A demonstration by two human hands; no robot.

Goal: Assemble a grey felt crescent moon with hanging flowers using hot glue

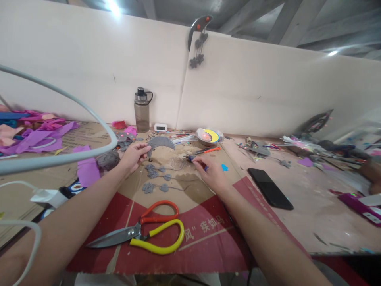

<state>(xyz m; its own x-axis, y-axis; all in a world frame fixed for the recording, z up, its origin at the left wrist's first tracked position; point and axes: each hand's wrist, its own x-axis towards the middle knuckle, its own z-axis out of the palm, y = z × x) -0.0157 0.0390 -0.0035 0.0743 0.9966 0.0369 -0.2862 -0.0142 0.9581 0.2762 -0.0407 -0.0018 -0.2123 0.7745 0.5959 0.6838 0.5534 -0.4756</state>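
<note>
My left hand (135,154) pinches the left tip of a grey felt crescent (162,143), held just above the cardboard sheet (190,198). Below the crescent lie several small grey felt flowers (154,174) joined by threads. My right hand (210,171) rests on the cardboard with its fingers curled round a small dark tool with a blue tip (191,158). Beyond that hand lies an orange-handled tool (208,150).
Large scissors (143,232) with red and yellow handles lie near the front edge. A black phone (270,187) lies at the right. A water bottle (141,110), a small clock (160,127) and a bowl (210,136) stand by the wall. Purple felt scraps (38,133) pile at the left. Grey cables (59,159) cross the left.
</note>
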